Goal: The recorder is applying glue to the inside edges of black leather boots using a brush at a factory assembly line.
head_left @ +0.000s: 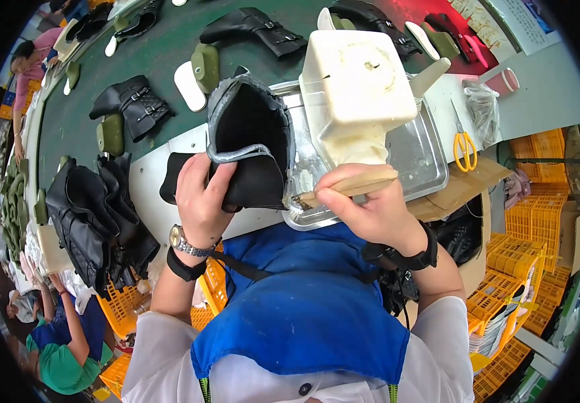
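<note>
My left hand is closed on a black boot upper, its fingers gripping the folded material at the near side. A greyish, wet-looking band runs round the rim of the upper's opening. In my right hand is a flat wooden-handled brush, pinched between thumb and fingers. Its dark bristle end lies at the lower right edge of the upper; whether it touches is hard to tell. Just beyond the brush, a whitish plastic container with dried residue stands in a metal tray.
Black boots, green shoe lasts and white soles lie on the green work surface. More black boots pile up at left. Orange-handled scissors are right of the tray. Yellow crates stack at right; other people work at left.
</note>
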Action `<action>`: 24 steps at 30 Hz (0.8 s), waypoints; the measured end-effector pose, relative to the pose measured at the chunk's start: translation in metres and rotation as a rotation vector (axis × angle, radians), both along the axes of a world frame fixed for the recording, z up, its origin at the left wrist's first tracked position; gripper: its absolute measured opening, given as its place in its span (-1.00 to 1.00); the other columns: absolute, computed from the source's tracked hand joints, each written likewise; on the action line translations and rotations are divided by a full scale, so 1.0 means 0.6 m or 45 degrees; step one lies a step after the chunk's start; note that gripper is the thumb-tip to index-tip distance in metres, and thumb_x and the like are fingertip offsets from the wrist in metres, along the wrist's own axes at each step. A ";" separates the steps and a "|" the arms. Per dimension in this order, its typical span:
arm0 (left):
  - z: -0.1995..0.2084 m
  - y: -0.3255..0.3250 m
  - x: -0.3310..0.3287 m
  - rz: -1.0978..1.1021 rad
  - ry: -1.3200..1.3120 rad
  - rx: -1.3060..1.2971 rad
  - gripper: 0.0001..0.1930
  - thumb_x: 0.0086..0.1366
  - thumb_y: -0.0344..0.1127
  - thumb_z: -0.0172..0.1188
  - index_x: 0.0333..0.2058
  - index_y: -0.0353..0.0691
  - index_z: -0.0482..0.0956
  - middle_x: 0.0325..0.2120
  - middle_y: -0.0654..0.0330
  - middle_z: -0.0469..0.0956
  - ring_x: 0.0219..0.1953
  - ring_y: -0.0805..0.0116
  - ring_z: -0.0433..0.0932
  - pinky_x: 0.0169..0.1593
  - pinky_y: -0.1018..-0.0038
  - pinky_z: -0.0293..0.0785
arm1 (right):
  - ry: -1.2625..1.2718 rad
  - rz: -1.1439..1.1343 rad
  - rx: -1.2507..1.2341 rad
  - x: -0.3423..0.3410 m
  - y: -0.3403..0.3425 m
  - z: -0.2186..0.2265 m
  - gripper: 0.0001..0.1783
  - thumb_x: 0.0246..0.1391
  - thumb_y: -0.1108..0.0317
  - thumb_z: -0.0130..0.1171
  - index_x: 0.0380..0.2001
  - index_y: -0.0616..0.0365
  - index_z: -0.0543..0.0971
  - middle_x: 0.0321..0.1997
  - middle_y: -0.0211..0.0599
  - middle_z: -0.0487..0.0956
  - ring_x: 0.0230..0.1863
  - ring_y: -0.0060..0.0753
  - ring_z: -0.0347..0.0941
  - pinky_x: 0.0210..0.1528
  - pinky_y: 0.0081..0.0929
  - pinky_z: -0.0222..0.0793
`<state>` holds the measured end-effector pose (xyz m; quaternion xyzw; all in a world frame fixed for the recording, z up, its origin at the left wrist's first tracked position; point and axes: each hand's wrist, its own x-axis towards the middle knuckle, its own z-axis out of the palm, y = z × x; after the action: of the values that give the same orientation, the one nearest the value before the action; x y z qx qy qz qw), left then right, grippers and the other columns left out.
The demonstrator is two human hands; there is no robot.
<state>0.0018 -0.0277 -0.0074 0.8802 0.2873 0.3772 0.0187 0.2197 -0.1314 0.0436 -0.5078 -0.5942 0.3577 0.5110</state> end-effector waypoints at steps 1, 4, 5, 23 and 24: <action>0.000 0.003 0.003 -0.016 -0.014 0.049 -0.48 -0.35 -0.48 0.28 -0.24 -0.17 0.48 -0.29 0.01 0.48 -0.27 0.04 0.47 -0.15 0.24 0.40 | 0.000 0.000 0.000 -0.001 0.000 -0.001 -0.93 -0.07 0.47 0.18 -0.51 0.25 0.54 -0.58 -0.35 0.52 -0.58 -0.63 0.38 -0.54 -0.67 0.27; 0.000 0.005 0.004 -0.048 -0.027 0.088 -0.58 -0.31 -0.46 0.26 -0.32 -0.19 0.49 -0.27 0.01 0.48 -0.25 0.05 0.47 -0.14 0.23 0.38 | 0.182 -0.034 -0.111 -0.001 -0.001 -0.007 -0.92 -0.07 0.46 0.18 -0.51 0.26 0.53 -0.59 -0.39 0.50 -0.58 -0.69 0.33 -0.54 -0.70 0.24; -0.004 0.006 0.001 -0.049 -0.016 0.106 -0.59 -0.31 -0.46 0.25 -0.33 -0.19 0.49 -0.27 0.01 0.48 -0.25 0.05 0.47 -0.14 0.23 0.39 | 0.262 -0.052 -0.204 0.001 0.000 -0.010 -0.91 -0.06 0.45 0.18 -0.50 0.27 0.53 -0.59 -0.40 0.50 -0.58 -0.71 0.31 -0.55 -0.71 0.23; 0.004 0.010 -0.038 -0.102 -0.018 -0.649 -0.05 -0.36 -0.45 0.41 0.13 -0.27 0.17 -0.18 -0.02 0.46 -0.17 0.01 0.46 -0.08 0.32 0.37 | -0.426 -0.373 0.359 0.025 0.018 -0.043 -0.92 -0.12 0.45 0.21 -0.50 0.20 0.54 -0.57 -0.28 0.53 -0.59 -0.30 0.44 -0.56 -0.56 0.30; 0.020 0.013 -0.038 -0.099 -0.108 -0.991 0.03 -0.34 -0.36 0.47 0.16 -0.32 0.07 -0.11 -0.03 0.42 -0.08 0.10 0.43 -0.01 0.37 0.33 | -0.251 -0.478 0.182 0.027 0.015 -0.047 -0.92 -0.10 0.43 0.19 -0.50 0.22 0.54 -0.58 -0.28 0.53 -0.60 -0.29 0.44 -0.57 -0.57 0.30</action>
<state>-0.0207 -0.0196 0.0045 0.8011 0.3742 0.2753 0.3774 0.2356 -0.1224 0.0155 -0.6045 -0.5600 0.1620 0.5429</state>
